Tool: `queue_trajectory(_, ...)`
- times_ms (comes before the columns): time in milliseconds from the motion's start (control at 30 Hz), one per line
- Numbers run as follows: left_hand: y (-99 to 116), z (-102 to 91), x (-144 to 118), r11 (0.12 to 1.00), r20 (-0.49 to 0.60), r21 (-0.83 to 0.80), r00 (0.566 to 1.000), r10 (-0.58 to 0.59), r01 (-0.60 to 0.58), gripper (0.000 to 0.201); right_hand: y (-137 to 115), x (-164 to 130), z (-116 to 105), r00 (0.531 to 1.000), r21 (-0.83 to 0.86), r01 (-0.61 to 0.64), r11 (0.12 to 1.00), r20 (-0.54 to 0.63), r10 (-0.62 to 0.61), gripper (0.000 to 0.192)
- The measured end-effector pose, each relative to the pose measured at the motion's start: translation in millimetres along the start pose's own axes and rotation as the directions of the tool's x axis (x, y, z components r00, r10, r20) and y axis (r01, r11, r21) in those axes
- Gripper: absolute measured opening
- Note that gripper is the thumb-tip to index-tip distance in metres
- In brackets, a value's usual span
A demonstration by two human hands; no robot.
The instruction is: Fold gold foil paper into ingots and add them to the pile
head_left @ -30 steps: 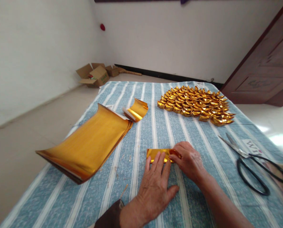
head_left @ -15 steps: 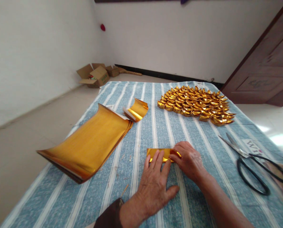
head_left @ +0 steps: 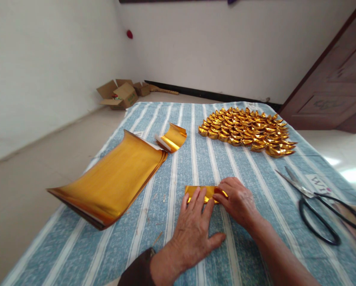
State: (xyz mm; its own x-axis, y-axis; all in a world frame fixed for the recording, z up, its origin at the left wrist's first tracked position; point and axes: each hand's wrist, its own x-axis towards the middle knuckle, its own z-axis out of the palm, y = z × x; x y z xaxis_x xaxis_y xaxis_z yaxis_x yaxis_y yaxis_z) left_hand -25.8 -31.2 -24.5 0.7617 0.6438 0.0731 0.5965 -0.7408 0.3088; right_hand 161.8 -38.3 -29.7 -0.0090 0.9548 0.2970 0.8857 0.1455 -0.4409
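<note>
A small folded strip of gold foil paper (head_left: 206, 191) lies flat on the striped cloth in front of me. My left hand (head_left: 194, 224) rests on it with fingers spread, the fingertips pressing its near edge and the thumb out to the side. At the strip's right end, my right hand (head_left: 237, 200) pinches the paper between thumb and fingers, where a corner curls up. Part of that end is hidden under the right fingers. To the left lies a stack of large gold foil sheets (head_left: 112, 176), its ends curling upward.
A smaller curled gold sheet (head_left: 173, 138) sits beyond the stack. Rows of folded gold paper ingots (head_left: 243, 129) cover the table's far right. Open black-handled scissors (head_left: 307, 192) lie right of my hands. Cardboard boxes (head_left: 122, 95) stand on the floor past the striped tablecloth (head_left: 154, 254).
</note>
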Motion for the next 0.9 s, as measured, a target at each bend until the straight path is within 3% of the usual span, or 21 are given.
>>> queue_trajectory(433, -2, 2.1, 0, 1.0, -0.008, -0.004, 1.0, 0.003, -0.003, 0.085, -5, 2, 0, 0.997, -0.131, 0.071, 0.989, -0.003, -0.072, 0.01)
queue_trajectory(633, -1, 0.7, 1, 1.0, -0.017, -0.024, 1.0, 0.002, -0.002, 0.083, -2, 0, 10, 0.992, -0.162, 0.126, 0.979, 0.022, -0.124, 0.031)
queue_trajectory(900, 0, -2.8, 2, 0.999, -0.009, -0.034, 1.0, -0.005, 0.005, 0.082, -2, 1, 8, 0.986, -0.165, 0.152, 0.974, 0.097, -0.137, 0.034)
